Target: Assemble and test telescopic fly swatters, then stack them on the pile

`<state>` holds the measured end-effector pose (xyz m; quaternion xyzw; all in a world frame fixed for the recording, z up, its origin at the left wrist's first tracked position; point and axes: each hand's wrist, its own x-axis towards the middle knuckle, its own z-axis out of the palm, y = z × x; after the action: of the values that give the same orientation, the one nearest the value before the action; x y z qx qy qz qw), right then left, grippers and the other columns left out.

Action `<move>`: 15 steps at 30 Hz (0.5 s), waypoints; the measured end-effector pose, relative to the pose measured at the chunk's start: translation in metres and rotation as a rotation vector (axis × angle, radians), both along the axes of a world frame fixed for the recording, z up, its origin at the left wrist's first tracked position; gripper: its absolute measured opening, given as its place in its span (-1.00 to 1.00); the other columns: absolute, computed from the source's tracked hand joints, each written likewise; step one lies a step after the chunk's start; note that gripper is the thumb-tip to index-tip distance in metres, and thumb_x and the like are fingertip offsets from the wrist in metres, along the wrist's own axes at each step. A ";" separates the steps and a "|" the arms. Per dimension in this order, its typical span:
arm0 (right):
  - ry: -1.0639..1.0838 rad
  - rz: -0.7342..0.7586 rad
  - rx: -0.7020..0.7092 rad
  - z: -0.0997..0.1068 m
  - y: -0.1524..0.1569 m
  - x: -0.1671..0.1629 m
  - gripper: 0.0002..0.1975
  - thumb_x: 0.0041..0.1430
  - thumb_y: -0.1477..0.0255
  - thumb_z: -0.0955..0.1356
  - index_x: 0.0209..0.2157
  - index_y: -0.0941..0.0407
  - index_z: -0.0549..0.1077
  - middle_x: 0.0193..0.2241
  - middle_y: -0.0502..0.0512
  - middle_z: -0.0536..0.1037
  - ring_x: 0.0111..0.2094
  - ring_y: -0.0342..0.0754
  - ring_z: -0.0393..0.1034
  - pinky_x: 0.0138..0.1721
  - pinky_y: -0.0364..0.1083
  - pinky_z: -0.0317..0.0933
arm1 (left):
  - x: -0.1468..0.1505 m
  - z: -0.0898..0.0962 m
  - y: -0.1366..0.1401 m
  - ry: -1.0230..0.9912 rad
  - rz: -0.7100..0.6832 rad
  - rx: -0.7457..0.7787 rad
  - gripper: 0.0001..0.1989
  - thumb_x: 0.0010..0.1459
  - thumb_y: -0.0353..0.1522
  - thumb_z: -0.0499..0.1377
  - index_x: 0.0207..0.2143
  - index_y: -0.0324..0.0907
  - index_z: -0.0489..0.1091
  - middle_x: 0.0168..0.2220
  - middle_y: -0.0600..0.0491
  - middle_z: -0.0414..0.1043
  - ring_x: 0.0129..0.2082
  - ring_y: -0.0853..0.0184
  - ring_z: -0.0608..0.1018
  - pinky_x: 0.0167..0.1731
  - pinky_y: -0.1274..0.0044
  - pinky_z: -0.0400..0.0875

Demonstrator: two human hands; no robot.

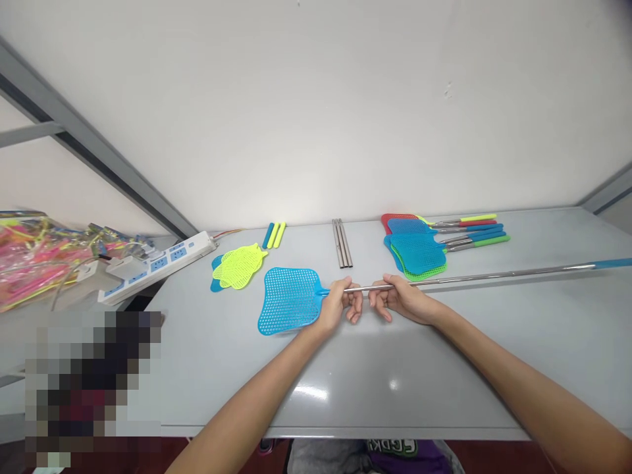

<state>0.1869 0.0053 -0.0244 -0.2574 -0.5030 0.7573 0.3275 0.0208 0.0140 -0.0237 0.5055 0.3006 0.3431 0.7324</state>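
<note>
A fly swatter with a blue mesh head and a long extended metal rod lies across both my hands above the table. My left hand is closed on it where the rod meets the blue head. Farther right along the rod, my right hand grips it between thumb and curled fingers. The rod runs off to the right and ends in a blue handle. Behind my hands lie several bare metal rods, side by side. To their right is a pile of finished-looking swatters with red, blue and green heads.
Loose yellow mesh heads overlap a blue one at the left. Yellow and blue handle sleeves lie behind them. A white power strip with plugs runs along the left edge, beside plastic-wrapped colourful items. A wall stands behind the grey table.
</note>
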 end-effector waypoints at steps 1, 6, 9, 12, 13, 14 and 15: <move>0.001 -0.003 0.001 0.000 0.000 0.000 -0.52 0.18 0.33 -0.07 -0.35 0.25 0.35 -0.75 0.03 0.34 -0.65 -0.12 0.19 -0.42 -0.10 0.05 | 0.000 0.000 0.000 0.003 0.006 0.008 -0.52 0.05 -0.19 -0.17 -0.77 -0.24 0.23 -0.89 0.16 0.01 -0.84 0.47 0.20 -0.72 0.60 0.11; -0.001 0.002 -0.015 0.000 0.001 0.000 -0.52 0.17 0.31 -0.06 -0.33 0.25 0.34 -0.74 0.05 0.37 -0.63 -0.10 0.21 -0.41 -0.08 0.07 | 0.000 0.001 0.001 0.018 0.017 0.033 -0.52 0.04 -0.18 -0.15 -0.77 -0.25 0.23 -0.89 0.16 0.02 -0.84 0.48 0.21 -0.71 0.60 0.11; -0.005 -0.009 -0.025 0.000 0.002 0.001 -0.52 0.17 0.30 -0.06 -0.35 0.25 0.34 -0.74 0.05 0.36 -0.63 -0.10 0.21 -0.41 -0.08 0.07 | 0.001 0.000 0.000 0.022 0.001 0.036 -0.52 0.05 -0.17 -0.15 -0.77 -0.25 0.23 -0.90 0.16 0.03 -0.84 0.47 0.20 -0.72 0.60 0.10; -0.023 -0.026 -0.022 0.000 0.001 0.000 -0.51 0.17 0.30 -0.05 -0.43 0.25 0.36 -0.75 0.06 0.36 -0.63 -0.10 0.22 -0.39 -0.07 0.07 | 0.000 -0.001 0.000 0.019 -0.018 0.030 -0.52 0.06 -0.16 -0.17 -0.75 -0.24 0.23 -0.89 0.16 0.03 -0.83 0.47 0.21 -0.71 0.59 0.11; -0.037 -0.029 -0.017 0.000 0.001 0.000 -0.50 0.16 0.30 -0.04 -0.47 0.24 0.36 -0.74 0.06 0.36 -0.64 -0.10 0.23 -0.39 -0.07 0.07 | 0.000 -0.001 -0.001 0.018 -0.021 0.028 -0.52 0.07 -0.17 -0.17 -0.75 -0.24 0.22 -0.88 0.16 0.04 -0.82 0.47 0.22 -0.70 0.59 0.11; -0.051 -0.029 -0.013 0.000 0.000 0.000 -0.49 0.16 0.29 -0.04 -0.50 0.24 0.37 -0.74 0.07 0.37 -0.64 -0.10 0.23 -0.39 -0.07 0.07 | 0.000 -0.001 -0.001 0.018 -0.024 0.025 -0.52 0.07 -0.17 -0.18 -0.75 -0.24 0.22 -0.88 0.16 0.04 -0.81 0.46 0.23 -0.70 0.59 0.11; -0.065 -0.027 -0.010 0.000 0.000 0.000 -0.48 0.16 0.28 -0.04 -0.52 0.24 0.37 -0.73 0.08 0.38 -0.64 -0.10 0.24 -0.39 -0.06 0.07 | -0.001 -0.001 -0.001 0.019 -0.027 0.023 -0.52 0.08 -0.17 -0.18 -0.74 -0.24 0.22 -0.87 0.15 0.05 -0.81 0.46 0.23 -0.69 0.60 0.11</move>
<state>0.1866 0.0049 -0.0245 -0.2902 -0.5060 0.7465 0.3200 0.0203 0.0126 -0.0247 0.5211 0.2966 0.3318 0.7283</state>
